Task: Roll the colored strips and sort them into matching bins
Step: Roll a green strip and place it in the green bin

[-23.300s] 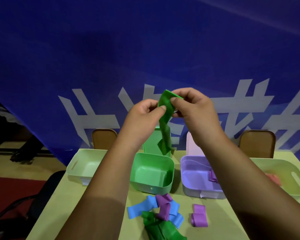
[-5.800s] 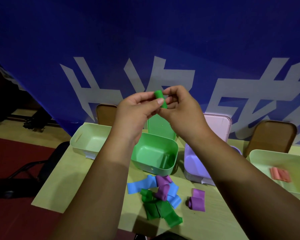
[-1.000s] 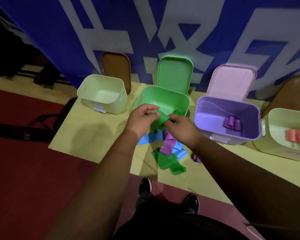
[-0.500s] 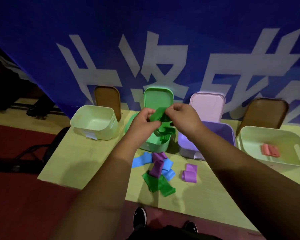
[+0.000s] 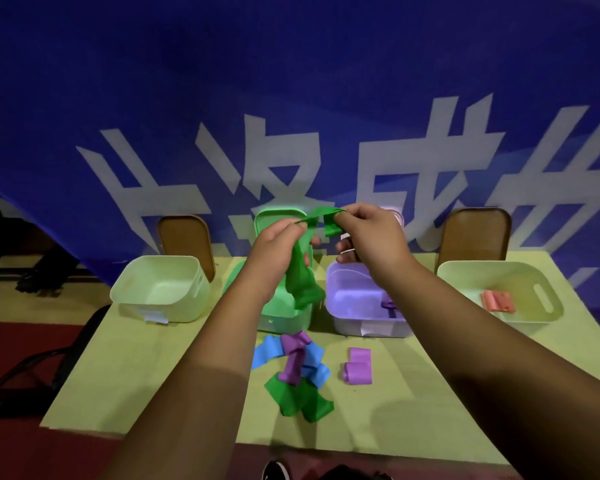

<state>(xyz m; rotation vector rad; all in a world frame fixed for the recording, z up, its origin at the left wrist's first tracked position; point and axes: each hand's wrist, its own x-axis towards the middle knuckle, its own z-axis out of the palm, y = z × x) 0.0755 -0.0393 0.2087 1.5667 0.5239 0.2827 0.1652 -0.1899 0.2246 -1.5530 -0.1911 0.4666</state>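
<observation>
Hands meet above the table, close together but not touching: the left hand [image 5: 274, 247] and the right hand [image 5: 371, 237] each pinch the upper end of one green strip [image 5: 300, 275]. The strip's top runs taut between the two sets of fingertips, with a short folded flap below the right thumb. The rest hangs twisted and crumpled in front of the left palm, its lower end dangling over the open green bin [image 5: 284, 317].

The green lid [image 5: 274, 218] stands upright behind that bin. Just to the right sits the purple bin [image 5: 354, 303] with a purple strip [image 5: 389, 305] inside; the right hand mostly hides its pinkish lid [image 5: 396, 216]. A pale green bin [image 5: 160, 289] stands at the left end. At the right end a slotted pale bin [image 5: 465, 282] holds salmon strips [image 5: 497, 301].

On the yellow-green table [image 5: 136, 375], in front of the green bin, lies an overlapping heap: blue strips [image 5: 267, 351], a purple piece [image 5: 293, 362] and green pieces [image 5: 298, 400]. A purple roll [image 5: 357, 370] lies apart to its right.

Both forearms cross the view and cover part of the green and purple bins. A blue banner [image 5: 291, 98] with white characters hangs behind.
</observation>
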